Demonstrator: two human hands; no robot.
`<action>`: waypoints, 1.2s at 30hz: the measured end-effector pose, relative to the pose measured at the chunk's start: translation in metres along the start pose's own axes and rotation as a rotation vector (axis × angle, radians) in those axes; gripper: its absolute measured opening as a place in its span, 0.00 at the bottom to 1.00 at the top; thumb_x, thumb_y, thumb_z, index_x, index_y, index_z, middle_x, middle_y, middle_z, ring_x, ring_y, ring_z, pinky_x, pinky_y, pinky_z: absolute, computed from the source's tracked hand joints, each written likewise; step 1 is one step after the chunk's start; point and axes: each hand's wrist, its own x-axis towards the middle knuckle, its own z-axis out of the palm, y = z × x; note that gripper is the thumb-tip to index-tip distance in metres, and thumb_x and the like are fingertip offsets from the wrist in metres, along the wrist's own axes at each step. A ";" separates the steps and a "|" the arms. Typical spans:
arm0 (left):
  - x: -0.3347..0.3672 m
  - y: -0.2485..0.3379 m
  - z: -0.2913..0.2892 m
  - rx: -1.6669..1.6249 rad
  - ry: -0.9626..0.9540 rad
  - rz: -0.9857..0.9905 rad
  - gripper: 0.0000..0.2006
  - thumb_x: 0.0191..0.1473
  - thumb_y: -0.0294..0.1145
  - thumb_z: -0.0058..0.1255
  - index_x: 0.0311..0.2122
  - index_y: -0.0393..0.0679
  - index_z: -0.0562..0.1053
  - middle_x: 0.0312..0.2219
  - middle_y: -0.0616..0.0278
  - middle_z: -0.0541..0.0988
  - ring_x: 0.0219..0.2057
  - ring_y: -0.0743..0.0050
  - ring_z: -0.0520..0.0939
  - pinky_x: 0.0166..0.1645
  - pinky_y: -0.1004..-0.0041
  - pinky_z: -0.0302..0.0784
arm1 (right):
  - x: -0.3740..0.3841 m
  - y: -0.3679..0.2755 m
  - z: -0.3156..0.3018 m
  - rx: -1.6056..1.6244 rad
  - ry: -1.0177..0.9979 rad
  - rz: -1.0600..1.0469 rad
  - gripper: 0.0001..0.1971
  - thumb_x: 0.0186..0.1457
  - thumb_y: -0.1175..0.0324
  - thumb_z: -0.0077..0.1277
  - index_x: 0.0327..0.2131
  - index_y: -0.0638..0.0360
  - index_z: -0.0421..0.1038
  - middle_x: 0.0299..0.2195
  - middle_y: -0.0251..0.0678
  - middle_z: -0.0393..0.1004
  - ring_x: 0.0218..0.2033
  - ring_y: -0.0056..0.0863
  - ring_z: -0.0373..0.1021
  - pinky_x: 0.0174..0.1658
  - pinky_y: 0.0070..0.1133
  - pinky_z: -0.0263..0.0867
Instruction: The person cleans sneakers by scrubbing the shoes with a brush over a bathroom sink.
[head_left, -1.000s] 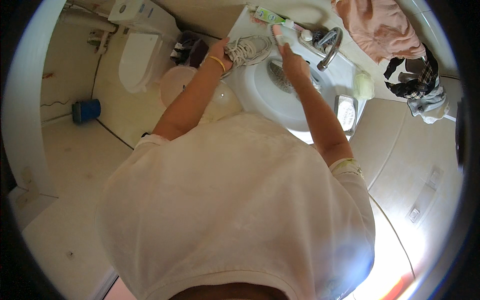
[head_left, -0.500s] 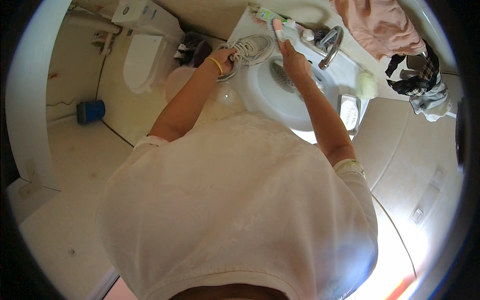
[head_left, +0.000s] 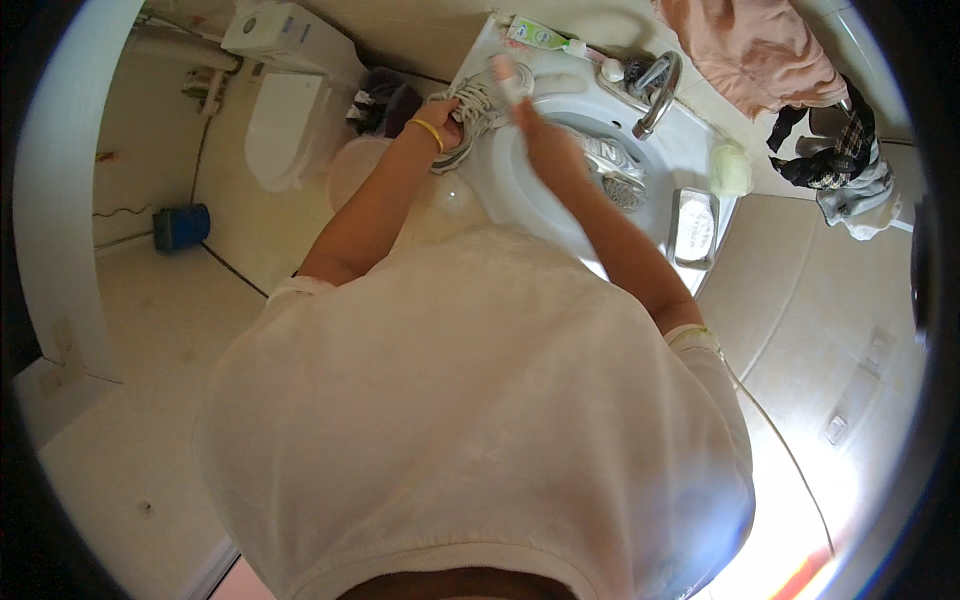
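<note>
A pale sneaker [head_left: 480,108] with laces rests on the counter at the basin's left side. Closed on its near left end is my left hand [head_left: 446,122], with a yellow band at the wrist. My right hand [head_left: 547,150], blurred by motion, grips a scrub brush [head_left: 508,80] with a pink and white back. The brush lies over the sneaker, and its bristles are hidden. Inside the white washbasin [head_left: 520,205] sits another greyish-white shoe [head_left: 612,165], partly covered by my right hand and forearm.
A chrome faucet [head_left: 658,95] arches over the basin's far right. Right of it are a pale green sponge-like puff [head_left: 732,170] and a metal dish [head_left: 695,228]. A green-and-white tube [head_left: 537,35] lies at the back; a toilet [head_left: 285,120] stands left. Clothes [head_left: 750,55] hang at right.
My right hand has swung left with the brush, from beside the sneaker to over it. More of the shoe in the basin now shows. My left hand keeps its hold.
</note>
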 end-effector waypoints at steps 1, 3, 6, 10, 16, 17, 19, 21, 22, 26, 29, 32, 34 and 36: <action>0.007 0.001 -0.006 0.061 0.002 0.024 0.09 0.54 0.29 0.39 0.38 0.36 0.67 0.35 0.56 0.72 0.34 0.67 0.75 0.40 0.72 0.74 | -0.011 -0.016 0.003 -0.060 0.012 -0.183 0.22 0.57 0.62 0.24 0.56 0.47 0.44 0.32 0.53 0.70 0.36 0.48 0.67 0.39 0.37 0.61; 0.006 0.003 0.002 0.139 -0.003 0.042 0.09 0.54 0.29 0.39 0.38 0.35 0.67 0.35 0.56 0.72 0.34 0.67 0.75 0.39 0.72 0.74 | -0.004 -0.005 0.026 -0.064 0.081 -0.195 0.21 0.56 0.62 0.26 0.55 0.45 0.46 0.32 0.51 0.70 0.33 0.47 0.68 0.35 0.37 0.62; -0.011 -0.003 0.010 0.042 0.078 -0.002 0.10 0.54 0.29 0.37 0.39 0.35 0.67 0.36 0.56 0.72 0.36 0.66 0.74 0.41 0.71 0.73 | 0.020 0.022 0.002 -0.070 0.010 -0.026 0.21 0.56 0.64 0.24 0.55 0.46 0.46 0.32 0.51 0.70 0.34 0.48 0.68 0.37 0.38 0.62; -0.005 -0.005 0.009 -0.002 -0.064 0.002 0.10 0.53 0.27 0.37 0.39 0.36 0.67 0.37 0.55 0.72 0.36 0.65 0.74 0.42 0.70 0.72 | 0.035 0.033 -0.008 -0.035 0.225 -0.002 0.23 0.55 0.65 0.29 0.55 0.42 0.46 0.25 0.49 0.71 0.25 0.47 0.69 0.28 0.39 0.63; 0.007 -0.007 -0.002 0.108 -0.108 0.067 0.11 0.54 0.27 0.35 0.40 0.34 0.65 0.37 0.54 0.71 0.37 0.65 0.74 0.44 0.69 0.71 | -0.009 -0.010 0.020 -0.145 0.103 -0.183 0.25 0.54 0.66 0.30 0.56 0.44 0.42 0.27 0.48 0.71 0.27 0.46 0.69 0.29 0.38 0.63; 0.004 -0.006 0.000 0.170 -0.033 0.045 0.11 0.54 0.28 0.34 0.40 0.34 0.65 0.38 0.54 0.71 0.37 0.64 0.73 0.44 0.69 0.70 | 0.009 0.004 0.010 -0.131 0.009 -0.062 0.24 0.54 0.66 0.30 0.55 0.47 0.45 0.31 0.51 0.71 0.32 0.45 0.69 0.34 0.40 0.63; -0.010 -0.010 0.014 0.138 -0.060 0.024 0.11 0.54 0.29 0.34 0.39 0.34 0.65 0.36 0.55 0.72 0.36 0.65 0.74 0.43 0.69 0.71 | 0.031 0.032 -0.002 -0.092 0.125 0.027 0.25 0.54 0.66 0.31 0.56 0.46 0.44 0.31 0.51 0.71 0.33 0.46 0.69 0.35 0.39 0.63; -0.017 -0.012 0.017 0.097 -0.085 0.009 0.11 0.54 0.29 0.34 0.38 0.35 0.66 0.35 0.55 0.72 0.34 0.66 0.74 0.41 0.70 0.72 | 0.040 0.044 -0.006 -0.003 0.123 0.109 0.25 0.54 0.66 0.30 0.56 0.46 0.43 0.32 0.52 0.70 0.34 0.46 0.69 0.36 0.39 0.63; -0.012 -0.011 0.013 0.079 -0.118 0.023 0.10 0.53 0.28 0.35 0.38 0.35 0.66 0.35 0.55 0.72 0.34 0.65 0.74 0.41 0.69 0.72 | 0.045 0.045 -0.009 0.080 0.120 0.175 0.25 0.54 0.65 0.30 0.57 0.46 0.42 0.32 0.52 0.70 0.34 0.46 0.69 0.36 0.39 0.62; 0.005 -0.008 -0.005 0.101 -0.178 0.062 0.10 0.52 0.25 0.36 0.38 0.36 0.66 0.35 0.55 0.72 0.34 0.63 0.74 0.41 0.70 0.72 | -0.008 -0.003 0.022 -0.050 -0.018 -0.214 0.26 0.54 0.66 0.31 0.57 0.45 0.41 0.29 0.52 0.70 0.30 0.47 0.68 0.35 0.38 0.62; -0.004 -0.011 0.002 0.096 -0.180 0.063 0.09 0.52 0.25 0.37 0.38 0.36 0.66 0.35 0.54 0.72 0.34 0.64 0.74 0.43 0.70 0.71 | 0.006 0.001 0.014 -0.068 -0.006 -0.115 0.28 0.52 0.67 0.34 0.57 0.41 0.40 0.27 0.53 0.71 0.27 0.48 0.68 0.33 0.39 0.61; -0.005 -0.012 0.003 0.088 -0.190 0.076 0.09 0.52 0.27 0.36 0.36 0.35 0.68 0.34 0.56 0.73 0.35 0.67 0.75 0.41 0.71 0.73 | 0.034 0.036 -0.001 -0.043 0.091 -0.011 0.25 0.55 0.66 0.28 0.57 0.40 0.39 0.31 0.52 0.70 0.31 0.48 0.68 0.37 0.37 0.62; -0.007 -0.011 0.000 0.072 -0.205 0.069 0.10 0.52 0.27 0.37 0.37 0.35 0.67 0.35 0.56 0.73 0.35 0.67 0.75 0.42 0.71 0.72 | 0.033 0.035 -0.016 0.041 0.148 0.073 0.25 0.55 0.65 0.28 0.57 0.40 0.38 0.30 0.53 0.70 0.30 0.48 0.68 0.35 0.37 0.62; -0.008 -0.011 0.001 0.053 -0.221 0.062 0.10 0.51 0.26 0.38 0.38 0.35 0.67 0.35 0.56 0.73 0.36 0.66 0.75 0.43 0.70 0.72 | 0.016 0.027 -0.001 0.025 0.111 -0.036 0.25 0.55 0.65 0.28 0.57 0.41 0.38 0.31 0.54 0.70 0.29 0.49 0.68 0.35 0.37 0.62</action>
